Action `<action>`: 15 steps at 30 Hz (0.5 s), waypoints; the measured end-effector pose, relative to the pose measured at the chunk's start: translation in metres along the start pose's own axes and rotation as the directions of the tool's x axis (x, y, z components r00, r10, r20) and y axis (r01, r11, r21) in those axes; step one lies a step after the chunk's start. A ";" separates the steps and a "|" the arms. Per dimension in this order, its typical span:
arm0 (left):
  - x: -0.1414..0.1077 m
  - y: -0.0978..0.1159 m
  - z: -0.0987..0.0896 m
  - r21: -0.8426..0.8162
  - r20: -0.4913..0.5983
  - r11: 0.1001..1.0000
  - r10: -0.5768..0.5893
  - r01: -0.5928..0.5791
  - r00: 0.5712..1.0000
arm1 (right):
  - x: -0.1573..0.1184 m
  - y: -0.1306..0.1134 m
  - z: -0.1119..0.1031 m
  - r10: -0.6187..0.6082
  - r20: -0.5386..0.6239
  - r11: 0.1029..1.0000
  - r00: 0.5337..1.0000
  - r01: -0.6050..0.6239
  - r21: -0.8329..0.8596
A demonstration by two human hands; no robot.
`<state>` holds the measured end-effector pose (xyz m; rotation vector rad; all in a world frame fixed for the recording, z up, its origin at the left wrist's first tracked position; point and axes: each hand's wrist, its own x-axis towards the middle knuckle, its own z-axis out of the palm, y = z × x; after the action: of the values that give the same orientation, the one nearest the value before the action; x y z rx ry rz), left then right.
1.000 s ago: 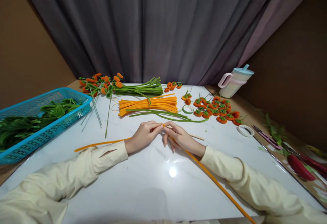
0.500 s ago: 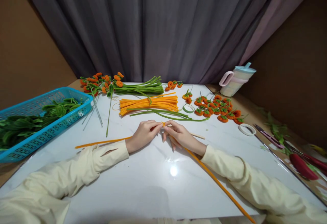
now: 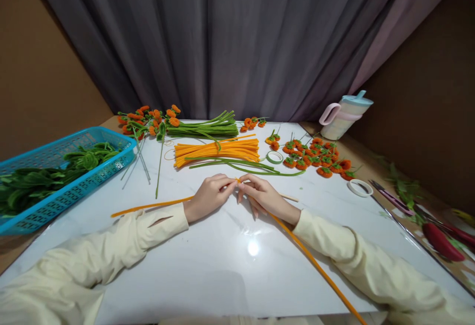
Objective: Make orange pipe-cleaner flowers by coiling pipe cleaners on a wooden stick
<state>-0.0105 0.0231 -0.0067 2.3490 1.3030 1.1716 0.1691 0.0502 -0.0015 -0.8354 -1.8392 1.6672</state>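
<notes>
Left hand (image 3: 213, 194): 1. Over the middle of the tabletop (image 3: 208, 265); grip pinched, fingertips closed on the orange stem (image 3: 315, 264).
Right hand (image 3: 267, 199): 1. Facing the left; thumb and forefinger pinched on the same stem, lower fingers loosely curled.
Orange stem: worked part small, between the 2 sets of fingertips, largely covered. 1 length passes under the right wrist to the near edge; 1 length runs from behind the left wrist toward the left edge. Whether these are 1 piece cannot be told.
Stick (image 3: 290, 198): 1, pale, end showing behind the right hand; held or lying, cannot tell.
Orange bundle (image 3: 217, 153): 1, beyond the hands, lying crosswise.
Loose green stems (image 3: 256, 166): several, along its near side.
Green bundle (image 3: 204, 129): 1, by the far edge.
Flowers (image 3: 311, 156): orange; a large group toward the right edge, others at the far left corner and far edge.
Tape rolls: 2; green (image 3: 274, 162) beside the orange bundle, white (image 3: 359, 194) at the right edge.
Basket (image 3: 70, 197): 1, blue, across the left edge, green leaves (image 3: 87, 160) inside.
Cup (image 3: 335, 128): 1, lidded, beyond the far right corner.
Tools: pink-handled (image 3: 397, 204) and red-handled (image 3: 443, 242), past the right edge.
</notes>
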 end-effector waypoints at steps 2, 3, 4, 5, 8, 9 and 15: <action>-0.001 0.000 0.001 0.022 -0.006 1.000 0.018 -0.018 1.000 | 0.000 0.001 0.000 -0.004 -0.005 1.000 1.000 0.004 -0.010; -0.001 0.000 0.001 0.029 -0.008 0.999 0.026 -0.026 1.000 | 0.000 0.001 0.000 -0.007 -0.008 1.000 1.000 0.007 -0.019; -0.002 -0.001 0.002 0.034 -0.008 0.999 0.032 -0.031 0.999 | 0.000 0.001 0.000 -0.009 -0.010 1.000 1.000 0.008 -0.028; -0.002 -0.001 0.002 0.038 -0.007 0.999 0.037 -0.036 0.999 | -0.001 0.001 0.000 -0.011 -0.014 0.999 1.000 0.010 -0.040; -0.002 -0.001 0.003 0.057 0.001 0.997 0.048 -0.048 0.999 | -0.002 0.000 0.001 -0.027 -0.045 0.994 0.999 0.022 -0.106; -0.003 -0.001 0.003 0.064 0.006 0.997 0.051 -0.051 0.999 | -0.002 0.000 0.001 -0.034 -0.058 0.991 0.998 0.026 -0.133; -0.003 -0.001 0.002 0.063 0.033 0.997 0.043 -0.045 0.999 | -0.004 -0.001 0.003 -0.041 -0.107 0.978 0.993 0.017 -0.208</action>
<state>-0.0108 0.0221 -0.0099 2.4424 1.3038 1.1168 0.1700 0.0452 -0.0002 -0.9617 -1.9597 1.3985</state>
